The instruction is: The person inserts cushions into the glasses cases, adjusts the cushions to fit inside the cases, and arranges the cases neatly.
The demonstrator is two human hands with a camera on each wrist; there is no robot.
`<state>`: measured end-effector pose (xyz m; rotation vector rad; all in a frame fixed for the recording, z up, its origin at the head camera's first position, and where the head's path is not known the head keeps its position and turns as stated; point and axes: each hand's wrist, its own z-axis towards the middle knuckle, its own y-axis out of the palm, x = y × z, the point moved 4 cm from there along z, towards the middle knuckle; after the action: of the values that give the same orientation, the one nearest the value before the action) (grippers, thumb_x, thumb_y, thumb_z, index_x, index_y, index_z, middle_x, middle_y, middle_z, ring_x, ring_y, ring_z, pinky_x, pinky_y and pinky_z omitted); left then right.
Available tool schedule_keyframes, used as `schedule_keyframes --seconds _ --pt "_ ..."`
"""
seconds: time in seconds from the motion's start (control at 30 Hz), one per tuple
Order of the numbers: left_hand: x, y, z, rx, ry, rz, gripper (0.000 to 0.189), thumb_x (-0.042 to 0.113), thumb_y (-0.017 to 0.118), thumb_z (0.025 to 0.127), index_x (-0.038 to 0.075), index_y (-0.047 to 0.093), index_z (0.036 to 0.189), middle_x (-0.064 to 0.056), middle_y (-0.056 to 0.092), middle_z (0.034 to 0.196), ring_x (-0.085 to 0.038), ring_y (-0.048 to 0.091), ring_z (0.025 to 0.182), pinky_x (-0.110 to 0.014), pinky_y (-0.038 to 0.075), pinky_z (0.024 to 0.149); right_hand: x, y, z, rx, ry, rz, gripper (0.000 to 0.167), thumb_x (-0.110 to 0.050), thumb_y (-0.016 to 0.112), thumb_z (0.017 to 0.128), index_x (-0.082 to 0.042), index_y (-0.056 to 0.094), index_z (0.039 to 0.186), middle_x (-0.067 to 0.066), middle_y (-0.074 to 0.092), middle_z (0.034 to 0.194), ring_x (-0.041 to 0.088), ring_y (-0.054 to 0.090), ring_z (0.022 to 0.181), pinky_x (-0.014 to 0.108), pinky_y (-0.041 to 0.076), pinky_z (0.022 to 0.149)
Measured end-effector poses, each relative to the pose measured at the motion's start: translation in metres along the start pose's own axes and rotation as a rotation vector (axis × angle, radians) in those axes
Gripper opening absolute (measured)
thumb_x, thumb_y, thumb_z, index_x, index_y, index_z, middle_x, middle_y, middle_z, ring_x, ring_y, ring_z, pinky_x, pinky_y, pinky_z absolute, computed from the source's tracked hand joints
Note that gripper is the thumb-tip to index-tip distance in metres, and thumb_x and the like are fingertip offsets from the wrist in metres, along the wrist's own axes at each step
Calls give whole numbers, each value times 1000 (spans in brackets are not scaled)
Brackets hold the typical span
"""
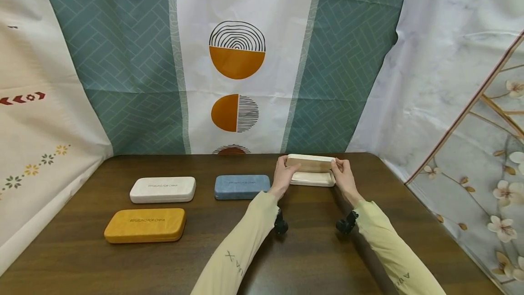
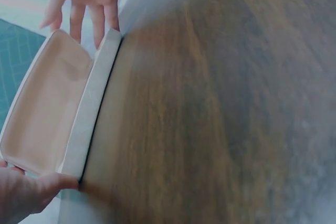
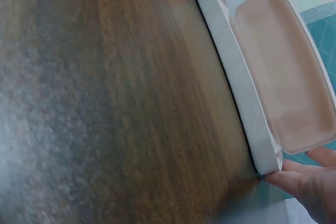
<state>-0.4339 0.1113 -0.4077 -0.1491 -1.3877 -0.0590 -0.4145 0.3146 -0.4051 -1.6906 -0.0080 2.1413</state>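
A cream-white glasses case (image 1: 313, 182) lies on the table at the far right, its lid raised and its tan lining (image 2: 50, 103) showing. My left hand (image 1: 282, 177) grips the case's left end, thumb in front and fingers partly hidden behind the lid. At the opposite end my right hand (image 1: 345, 177) holds the case between thumb and fingers. In the right wrist view, the case's pale front wall (image 3: 236, 77) rests on the wood beside the tilted lid. The inside of the base is mostly out of sight there.
Left of my hands a closed blue glasses case (image 1: 241, 187) lies on the dark wooden table (image 1: 303, 258). Farther left are a closed white case (image 1: 163, 190) and, nearer, a closed yellow case (image 1: 145, 226). A patterned curtain (image 1: 237, 85) hangs behind the table's back edge.
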Motion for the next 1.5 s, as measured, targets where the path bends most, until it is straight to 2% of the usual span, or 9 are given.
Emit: schedule_keyframes --seconds 0.23,0.6,0.67,0.77,0.87,1.0,1.1,1.2,1.5 --pt "4 1 1 15 -1 51 60 29 53 91 -1 31 138 -14 30 134 -30 30 124 -43 28 96 -5 -2 0 116 -27 -163 40 -34 46 95 0 43 114 24 51 118 34 46 109 46 32 90" --pt "7 2 0 103 38 130 32 21 51 93 -1 47 116 -17 45 115 -32 43 109 -39 36 88 -4 -9 3 245 16 -194 31 -27 58 90 2 51 100 19 54 94 32 51 87 37 40 72" --pt "6 1 4 130 25 132 25 17 52 93 0 49 111 -16 48 108 -32 45 102 -41 37 84 -3 -8 3 230 33 -182 33 -28 58 90 2 52 102 17 54 94 33 54 86 31 42 65" --pt "4 2 7 203 69 195 15 13 53 92 3 50 103 -14 49 99 -30 46 91 -41 38 77 -2 -8 3 191 50 -146 36 -29 59 89 1 55 108 19 56 97 35 57 87 24 45 58" --pt "-30 5 31 273 159 222 15 23 59 90 11 50 93 -8 50 87 -24 47 79 -35 39 67 1 -8 3 132 85 -66 40 -27 59 89 2 56 117 22 57 105 37 58 93 29 51 60" --pt "-45 2 43 273 123 194 21 26 65 85 12 49 85 -4 53 80 -23 49 73 -36 40 64 5 -9 2 76 124 42 44 -22 60 89 6 52 121 24 54 111 39 53 98 41 50 68" --pt "-12 -3 17 255 35 195 18 15 65 85 5 49 85 -10 56 85 -28 50 79 -40 41 69 7 -9 2 53 127 62 43 -20 60 89 7 52 120 24 54 109 40 53 100 43 49 69" --pt "8 -8 0 275 36 210 16 9 64 84 3 50 84 -11 57 85 -29 50 82 -38 40 71 8 -10 2 12 129 64 41 -19 59 89 9 50 119 26 53 111 40 52 100 43 49 70" --pt "10 -14 -2 263 0 182 12 10 68 82 6 56 82 -5 58 84 -27 51 85 -33 43 65 4 -16 4 -169 132 72 39 -20 58 90 9 45 113 28 48 118 41 50 103 46 47 74"
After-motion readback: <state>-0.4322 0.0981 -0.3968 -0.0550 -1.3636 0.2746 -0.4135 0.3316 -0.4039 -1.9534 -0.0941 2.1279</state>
